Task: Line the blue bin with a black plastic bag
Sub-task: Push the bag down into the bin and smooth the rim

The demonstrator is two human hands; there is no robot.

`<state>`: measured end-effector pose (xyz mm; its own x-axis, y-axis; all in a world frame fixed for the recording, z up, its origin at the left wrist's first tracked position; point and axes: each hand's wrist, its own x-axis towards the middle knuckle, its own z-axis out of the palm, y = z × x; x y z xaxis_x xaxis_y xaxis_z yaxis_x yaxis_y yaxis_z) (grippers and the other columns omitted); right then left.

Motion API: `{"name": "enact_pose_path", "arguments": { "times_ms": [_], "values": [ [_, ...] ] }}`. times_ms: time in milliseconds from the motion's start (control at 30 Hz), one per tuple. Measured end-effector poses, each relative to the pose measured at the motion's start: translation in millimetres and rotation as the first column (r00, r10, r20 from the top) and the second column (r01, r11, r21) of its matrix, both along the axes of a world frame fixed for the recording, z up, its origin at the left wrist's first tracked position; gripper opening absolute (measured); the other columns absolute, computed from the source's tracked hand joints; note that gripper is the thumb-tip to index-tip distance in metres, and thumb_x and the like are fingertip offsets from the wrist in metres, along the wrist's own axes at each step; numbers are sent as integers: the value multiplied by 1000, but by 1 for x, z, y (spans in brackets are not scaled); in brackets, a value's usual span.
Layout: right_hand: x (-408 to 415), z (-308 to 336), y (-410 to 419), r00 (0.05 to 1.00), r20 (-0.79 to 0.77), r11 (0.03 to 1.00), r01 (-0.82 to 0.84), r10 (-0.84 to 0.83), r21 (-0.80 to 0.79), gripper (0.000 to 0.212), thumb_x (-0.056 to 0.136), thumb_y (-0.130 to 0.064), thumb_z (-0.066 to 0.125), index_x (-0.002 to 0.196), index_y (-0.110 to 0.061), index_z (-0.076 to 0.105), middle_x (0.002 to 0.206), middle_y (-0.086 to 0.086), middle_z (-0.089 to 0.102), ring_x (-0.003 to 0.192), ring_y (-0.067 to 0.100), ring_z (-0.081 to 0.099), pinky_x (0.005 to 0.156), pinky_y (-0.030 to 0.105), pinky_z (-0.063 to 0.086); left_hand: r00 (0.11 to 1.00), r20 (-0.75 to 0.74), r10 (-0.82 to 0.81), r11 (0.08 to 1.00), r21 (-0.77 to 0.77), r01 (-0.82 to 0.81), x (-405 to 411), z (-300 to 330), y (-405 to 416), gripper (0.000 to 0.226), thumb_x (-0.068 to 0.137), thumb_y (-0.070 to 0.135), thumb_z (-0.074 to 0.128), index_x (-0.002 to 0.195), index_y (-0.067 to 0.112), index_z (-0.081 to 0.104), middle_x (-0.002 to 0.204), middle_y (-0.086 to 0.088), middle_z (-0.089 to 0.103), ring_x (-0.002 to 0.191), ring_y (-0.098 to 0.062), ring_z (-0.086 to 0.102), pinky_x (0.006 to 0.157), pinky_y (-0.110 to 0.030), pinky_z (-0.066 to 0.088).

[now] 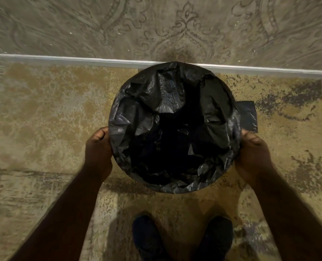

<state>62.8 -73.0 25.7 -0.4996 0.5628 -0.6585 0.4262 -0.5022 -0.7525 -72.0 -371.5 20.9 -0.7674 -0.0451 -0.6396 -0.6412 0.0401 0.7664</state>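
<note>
The black plastic bag (152, 95) already draped the whole round rim of the bin, which stood on the carpet (43, 113) against the wall trim. The left hand (98, 149) and right hand (254, 153) flanked it at equal reach, each apparently pinching bag overhang; fingertips were hidden, as were the bin's blue walls.

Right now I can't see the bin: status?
Left hand, right hand grip the rim. Black plastic bag folded over it all around. Nothing in the way.
</note>
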Motion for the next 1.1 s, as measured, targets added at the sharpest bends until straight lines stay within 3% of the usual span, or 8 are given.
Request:
{"name": "enact_pose_path", "arguments": {
  "times_ms": [167,267,433,633,733,833,967,1100],
  "values": [
    [6,-5,8,992,-35,977,-129,125,-167,29,92,0,47,113,-2,66,115,24,67,106,42,63,96,51,50,970,164,-180,978,139,158,-9,-18,-14,36,93,8,41,125,6,59,126,-22,62,115,-43,59,104,-60,40],
    [7,2,15,992,-38,984,-125,121,-129,19,93,-5,49,98,-10,67,88,12,68,72,27,61,62,28,56,980,87,-177,984,33,175,-11,-14,-18,26,91,6,48,114,4,61,114,-20,65,97,-31,63,91,-49,48],
    [-18,57,-6,990,-138,747,81,15,660,14,93,-27,59,80,-26,53,69,8,51,54,29,48,46,38,39,734,-628,-261,895,-443,-61,-13,44,1,18,91,14,60,90,32,57,78,8,57,65,1,53,62,-19,44],
    [-83,35,-77,677,355,527,-730,645,434,20,90,-16,58,71,-22,61,67,-6,61,59,7,55,59,16,41,493,-249,-833,553,-391,736,-21,37,103,31,95,7,52,123,18,62,111,1,68,96,-4,64,87,-15,49],
    [-108,10,-50,752,379,730,-642,539,237,10,85,-17,62,76,-19,61,75,3,60,76,21,56,73,31,44,702,-97,-706,708,-134,693,-61,9,117,41,94,-6,46,132,7,51,110,-6,64,78,-9,60,66,-11,48],
    [-112,21,-16,647,523,597,-747,555,291,37,87,-23,66,122,-12,57,112,7,66,106,22,59,91,30,42,791,-119,-600,800,-101,592,-96,-1,108,43,93,-14,40,134,-3,47,113,-12,57,83,-9,56,61,-8,43],
    [-90,34,-19,528,530,327,-842,664,430,68,89,-18,65,147,-17,30,146,8,44,133,29,44,110,41,37,679,-277,-679,734,-271,623,-82,-2,87,45,92,-5,52,135,8,49,129,-5,57,112,-9,56,86,-10,45],
    [-70,34,-34,599,520,176,-741,610,648,42,91,-12,60,132,-14,51,131,8,57,114,29,58,92,41,50,458,-363,-812,582,-567,583,-50,18,82,33,90,8,59,122,17,61,120,0,64,100,-10,64,87,-19,51]
  ]
}}
